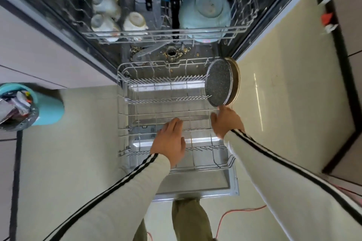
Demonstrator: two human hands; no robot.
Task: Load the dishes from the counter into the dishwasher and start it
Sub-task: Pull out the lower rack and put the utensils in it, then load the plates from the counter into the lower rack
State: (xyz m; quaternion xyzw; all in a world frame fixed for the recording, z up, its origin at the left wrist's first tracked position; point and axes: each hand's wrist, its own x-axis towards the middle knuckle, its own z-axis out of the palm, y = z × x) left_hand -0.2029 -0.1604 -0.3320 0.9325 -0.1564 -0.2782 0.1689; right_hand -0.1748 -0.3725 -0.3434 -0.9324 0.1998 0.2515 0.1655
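The dishwasher stands open with its lower rack (pixel 125 101) pulled out over the lowered door (pixel 195 190). A dark speckled round pan (pixel 220 82) stands on edge at the rack's far right corner. My right hand (pixel 225 120) is just below the pan's rim, fingers pointing toward it; whether it touches is unclear. My left hand (pixel 169 139) hovers over the middle of the lower rack, fingers loosely bent, holding nothing. The upper rack (pixel 156 32) holds a pale blue bowl (pixel 204 14) upside down and three white cups (pixel 105 13).
A teal bin (pixel 39 107) full of rubbish stands on the floor at the left. Cabinet fronts (pixel 35 51) flank the dishwasher's left side. An orange cord (pixel 239 211) lies on the cream floor at the lower right. Food crumbs sit on the tub floor (pixel 172 54).
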